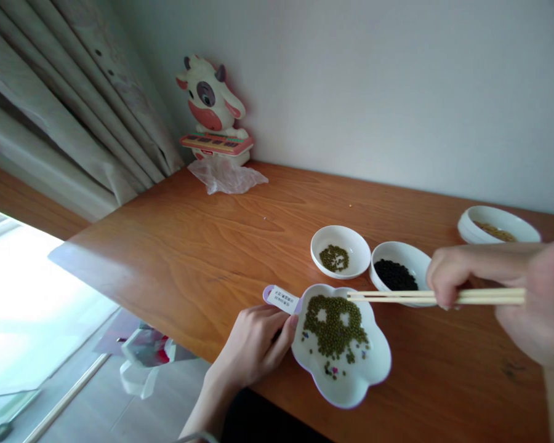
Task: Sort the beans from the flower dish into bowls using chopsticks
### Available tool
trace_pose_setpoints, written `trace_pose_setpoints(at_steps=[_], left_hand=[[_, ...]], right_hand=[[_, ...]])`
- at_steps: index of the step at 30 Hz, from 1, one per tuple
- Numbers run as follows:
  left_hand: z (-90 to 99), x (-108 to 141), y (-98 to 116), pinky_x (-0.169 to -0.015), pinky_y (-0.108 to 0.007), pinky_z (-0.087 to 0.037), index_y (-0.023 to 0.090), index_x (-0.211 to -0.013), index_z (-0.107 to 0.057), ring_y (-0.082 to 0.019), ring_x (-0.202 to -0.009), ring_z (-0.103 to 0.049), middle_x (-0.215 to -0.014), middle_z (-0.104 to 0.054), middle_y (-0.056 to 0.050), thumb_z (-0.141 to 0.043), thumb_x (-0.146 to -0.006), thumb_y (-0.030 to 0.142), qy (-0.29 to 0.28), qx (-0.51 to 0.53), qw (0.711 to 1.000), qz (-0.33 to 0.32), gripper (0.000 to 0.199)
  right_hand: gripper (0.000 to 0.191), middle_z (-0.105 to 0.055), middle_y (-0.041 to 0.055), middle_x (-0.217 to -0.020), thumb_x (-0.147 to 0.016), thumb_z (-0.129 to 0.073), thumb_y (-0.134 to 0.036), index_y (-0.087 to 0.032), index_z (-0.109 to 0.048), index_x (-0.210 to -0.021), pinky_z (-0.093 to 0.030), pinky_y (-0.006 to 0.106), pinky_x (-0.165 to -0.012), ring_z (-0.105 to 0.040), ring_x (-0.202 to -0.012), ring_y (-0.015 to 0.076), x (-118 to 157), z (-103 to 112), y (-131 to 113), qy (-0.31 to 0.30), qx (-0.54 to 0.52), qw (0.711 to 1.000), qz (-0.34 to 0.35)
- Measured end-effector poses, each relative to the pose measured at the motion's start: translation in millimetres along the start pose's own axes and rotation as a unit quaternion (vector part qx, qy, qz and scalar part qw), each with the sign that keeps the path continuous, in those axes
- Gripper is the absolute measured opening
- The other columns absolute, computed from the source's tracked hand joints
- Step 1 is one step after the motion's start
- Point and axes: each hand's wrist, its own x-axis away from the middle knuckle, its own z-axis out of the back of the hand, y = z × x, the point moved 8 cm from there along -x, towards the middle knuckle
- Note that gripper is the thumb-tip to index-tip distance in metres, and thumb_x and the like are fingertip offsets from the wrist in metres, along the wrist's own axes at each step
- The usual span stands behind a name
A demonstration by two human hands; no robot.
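My left hand (257,337) is closed on the edge of a flower-shaped white dish (367,369) with a purple rim and a labelled tab (281,299). Green mung beans (337,326) are spread in the dish, with a few coloured specks low down. From the right, my right hand (521,295) grips a pair of chopsticks (397,296); their tips are over the dish's upper edge, nothing visible between them. Behind the dish stand a small white bowl (362,253) with some mung beans and a white bowl (418,255) of black beans, partly hidden by the chopsticks.
A third white bowl (466,227) with yellowish contents stands at the far right near the wall. A cow toy with a keyboard (216,111) and a crumpled clear plastic bag (226,176) are at the back left corner. The wooden table's (166,271) left edge drops to the floor.
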Motion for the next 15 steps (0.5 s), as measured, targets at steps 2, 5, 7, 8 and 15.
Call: trace_pose_setpoints(at_steps=[2, 5, 7, 8, 15], left_hand=[[-0.2, -1, 0, -0.07, -0.027, -0.037, 0.02, -0.075, -0.043, -0.013, -0.067, -0.05, -0.072, -0.057, -0.001, -0.033, -0.109, 0.033, 0.0, 0.001, 1.0, 0.002, 0.039], [0.0, -1, 1, -0.069, -0.026, -0.037, 0.02, -0.073, -0.044, -0.013, -0.066, -0.051, -0.071, -0.058, -0.001, -0.033, -0.109, 0.033, 0.002, -0.005, 1.0, 0.005, 0.039], [-0.2, -1, 1, -0.068, -0.026, -0.037, 0.02, -0.074, -0.045, -0.013, -0.066, -0.052, -0.072, -0.06, -0.001, -0.034, -0.108, 0.033, 0.003, -0.009, 1.0, 0.004, 0.039], [-0.4, -1, 1, -0.068, -0.026, -0.037, 0.02, -0.074, -0.045, -0.013, -0.066, -0.053, -0.072, -0.06, -0.001, -0.034, -0.108, 0.032, 0.003, -0.011, 1.0, 0.005, 0.039], [-4.0, 0, -1, -0.069, -0.028, -0.036, 0.02, -0.074, -0.044, -0.014, -0.067, -0.055, -0.073, -0.061, -0.001, -0.033, -0.108, 0.031, -0.004, -0.018, 1.0, -0.003, 0.038]], right_hand=[[0.084, -0.067, 0.0078, -0.065, -0.104, -0.005, -0.061, -0.022, -0.069, -0.066, -0.039, 0.04, -0.058, -0.06, -0.062, 0.0204, 1, 10, 7, 0.031, -0.015, 0.999, 0.001], [0.089, -0.066, 0.0087, -0.063, -0.106, 0.002, -0.053, -0.022, -0.071, -0.066, -0.042, 0.042, -0.065, -0.063, -0.067, 0.0216, 2, 26, 18, 0.104, -0.035, 0.994, -0.005], [0.09, -0.067, 0.009, -0.062, -0.105, 0.0, -0.057, -0.022, -0.071, -0.062, -0.042, 0.043, -0.07, -0.064, -0.068, 0.022, 1, 33, 24, 0.159, -0.016, 0.987, -0.021], [0.09, -0.068, 0.009, -0.062, -0.104, -0.001, -0.06, -0.022, -0.07, -0.061, -0.042, 0.043, -0.071, -0.064, -0.067, 0.0219, 0, 34, 26, 0.184, -0.007, 0.982, -0.037], [0.088, -0.064, 0.0074, -0.061, -0.092, -0.012, -0.083, -0.022, -0.068, -0.062, -0.041, 0.037, -0.058, -0.056, -0.058, 0.0198, -3, 14, 45, 0.248, -0.083, 0.957, -0.125]])
